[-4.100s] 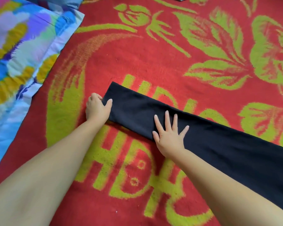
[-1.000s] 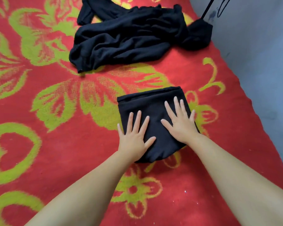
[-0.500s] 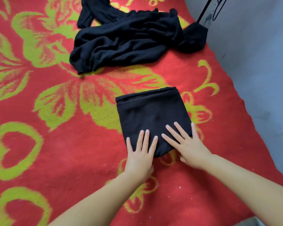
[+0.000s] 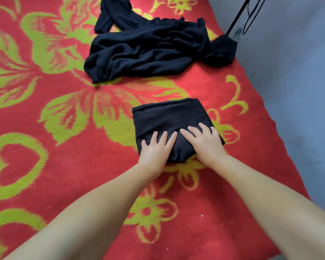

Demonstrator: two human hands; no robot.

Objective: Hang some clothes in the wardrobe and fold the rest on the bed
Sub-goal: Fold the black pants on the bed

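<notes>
My arms are bare from the bottom of the view up to the wrists, with no sleeve on either. My left hand [image 4: 155, 150] and right hand [image 4: 204, 142] are bare too, ungloved, and my fingers [image 4: 164, 136] carry nothing I can make out. The nails look short and plain, though the view is too soft to be sure.
</notes>
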